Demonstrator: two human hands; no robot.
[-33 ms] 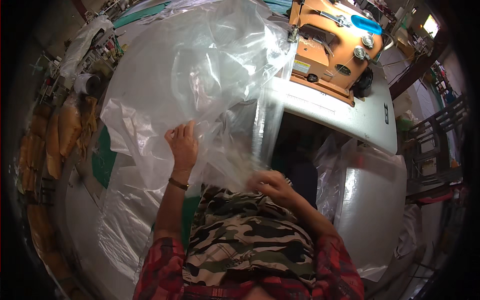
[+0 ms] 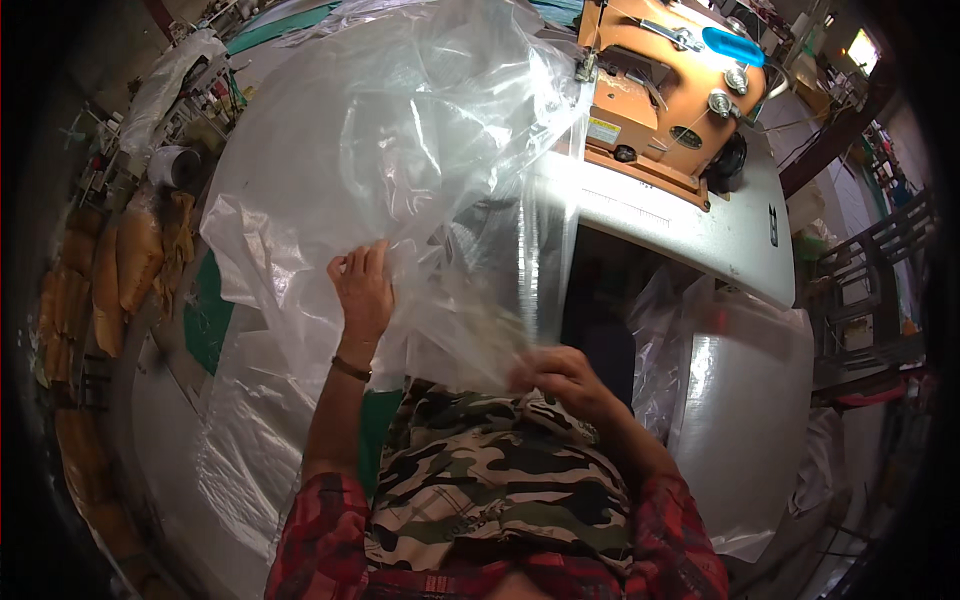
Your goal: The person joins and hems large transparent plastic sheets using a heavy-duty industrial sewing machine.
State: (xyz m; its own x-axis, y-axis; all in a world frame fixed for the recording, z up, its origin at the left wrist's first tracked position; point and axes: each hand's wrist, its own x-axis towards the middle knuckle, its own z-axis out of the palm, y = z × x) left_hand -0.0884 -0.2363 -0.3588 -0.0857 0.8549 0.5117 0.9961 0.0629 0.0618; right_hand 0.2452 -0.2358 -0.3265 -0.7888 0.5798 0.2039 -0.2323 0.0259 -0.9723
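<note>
A large sheet of clear plastic film point(image 2: 300, 180) is spread in loose folds over the table and hangs down toward my lap. My left hand point(image 2: 363, 290) has its fingers curled over the film, gripping a fold left of centre. In front of my waist, my right hand point(image 2: 565, 380) is closed on the film's near edge, its fingertips blurred. Between both hands the film is pulled out and smeared by motion. An orange sewing machine point(image 2: 650, 110) stands beyond my right hand, and some film lies by its needle side.
The machine sits on a white table point(image 2: 700, 240) with a ruler strip. Another glossy plastic-covered stack point(image 2: 740, 400) is at lower right. Brown padded bundles point(image 2: 140, 260) hang at left near a white roll point(image 2: 175, 167). A dark metal rack point(image 2: 880, 270) stands at right.
My right hand has shifted slightly to the right, drawing the film's hanging edge with it. My left hand has barely moved.
</note>
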